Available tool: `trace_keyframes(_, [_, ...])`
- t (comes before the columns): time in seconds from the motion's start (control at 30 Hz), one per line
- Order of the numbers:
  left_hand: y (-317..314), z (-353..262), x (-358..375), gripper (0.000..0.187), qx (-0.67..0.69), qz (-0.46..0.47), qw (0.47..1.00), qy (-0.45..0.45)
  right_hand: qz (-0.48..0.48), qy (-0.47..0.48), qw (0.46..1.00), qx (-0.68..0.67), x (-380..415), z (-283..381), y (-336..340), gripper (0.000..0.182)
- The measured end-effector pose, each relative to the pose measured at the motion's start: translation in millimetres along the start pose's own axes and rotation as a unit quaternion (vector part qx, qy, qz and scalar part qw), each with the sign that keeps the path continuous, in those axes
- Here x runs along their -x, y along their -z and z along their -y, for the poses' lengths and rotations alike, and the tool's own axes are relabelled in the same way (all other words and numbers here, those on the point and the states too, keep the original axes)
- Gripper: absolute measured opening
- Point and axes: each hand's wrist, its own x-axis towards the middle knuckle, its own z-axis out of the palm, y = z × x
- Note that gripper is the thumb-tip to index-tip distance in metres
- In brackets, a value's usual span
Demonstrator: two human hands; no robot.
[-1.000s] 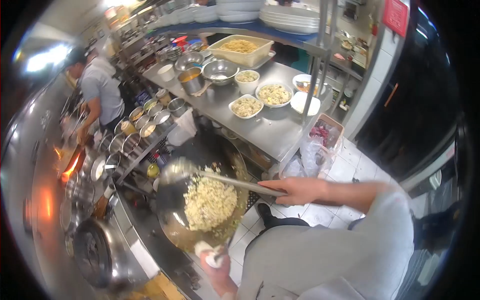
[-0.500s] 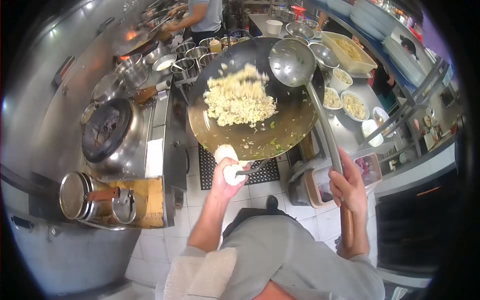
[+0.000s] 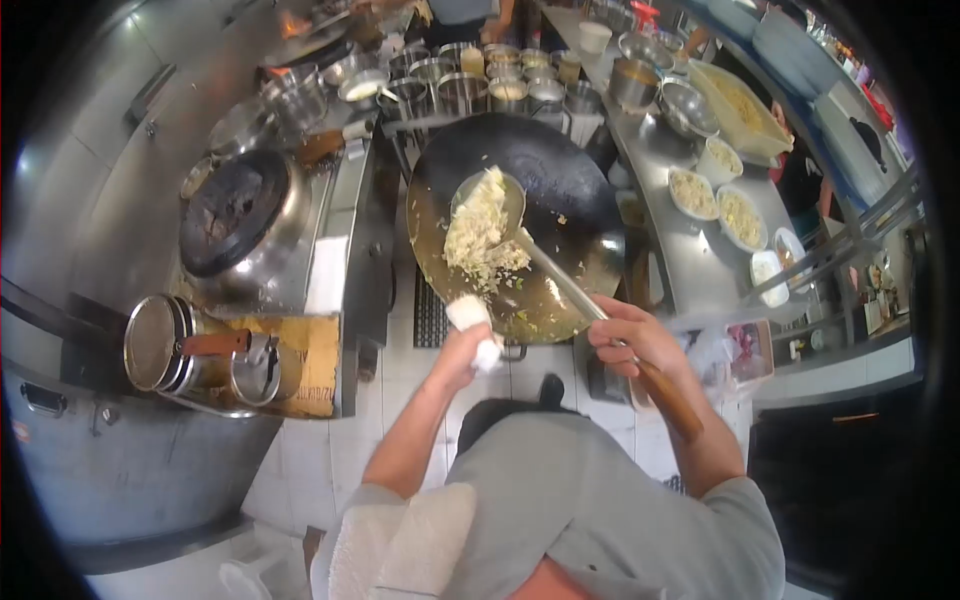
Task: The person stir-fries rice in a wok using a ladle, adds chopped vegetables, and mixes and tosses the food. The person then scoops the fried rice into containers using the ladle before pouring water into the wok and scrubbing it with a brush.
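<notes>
A large dark wok (image 3: 580,215) tilts in front of me, its near rim closest to my body. My left hand (image 3: 460,358) is closed around a folded white cloth (image 3: 468,313) at the wok's near left edge; whether it grips the handle through the cloth is hidden. My right hand (image 3: 640,340) wraps the long shaft of a ladle (image 3: 558,272), its wooden end lying along my forearm. The ladle's bowl is inside the wok, against a heap of fried rice (image 3: 475,235). Bits of rice and green cling to the wok's lower wall.
Several metal pots (image 3: 463,92) stand behind the wok. On the right steel counter (image 3: 645,150) are bowls of rice (image 3: 741,218) and a large tub (image 3: 740,105). A blackened burner (image 3: 235,215) is at left, above lidded containers (image 3: 155,345). A person (image 3: 455,25) stands beyond.
The ladle has swung down from the wok's upper right into the rice, and my right hand moved left. The airborne rice has gathered at the wok's left. My view shifted.
</notes>
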Motion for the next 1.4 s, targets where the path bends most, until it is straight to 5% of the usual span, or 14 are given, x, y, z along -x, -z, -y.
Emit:
trace_keyframes(0.17, [31.1,35.3,20.6,0.009,0.086,-0.006,0.981,0.176,0.0,-0.136,0.953,-0.272,-9.7,-77.9,30.7,0.008])
trace_keyframes(0.3, [43.4,49.9,36.4,0.013,0.107,-0.028,0.965,0.237,-0.03,-0.144,0.916,-0.373,40.2,-113.0,52.6,0.019])
trace_keyframes(0.43, [28.9,27.5,58.8,0.014,0.097,-0.031,0.963,0.25,-0.028,-0.065,0.94,-0.334,86.2,-110.4,48.0,0.048])
trace_keyframes(0.67, [-71.8,-12.6,15.9,0.007,0.028,0.003,0.989,0.146,-0.108,0.129,0.945,-0.282,125.8,-53.8,86.8,0.052])
trace_keyframes(0.83, [-165.2,-31.8,-43.3,0.01,0.074,0.07,0.985,0.139,-0.115,0.28,0.901,-0.31,146.9,23.1,146.1,0.049])
trace_keyframes(0.97, [-195.2,-43.0,-69.4,0.014,0.065,0.052,0.989,0.126,-0.22,0.331,0.879,-0.264,155.9,66.3,171.4,0.051])
trace_keyframes(1.23, [-208.2,-62.5,-61.5,0.007,0.065,-0.029,0.986,0.15,-0.425,0.277,0.862,-0.019,133.5,75.2,301.8,0.062])
trace_keyframes(1.4, [-140.5,-69.4,-59.0,0.011,0.057,-0.092,0.986,0.123,-0.556,0.212,0.803,0.042,91.6,43.5,312.8,0.067])
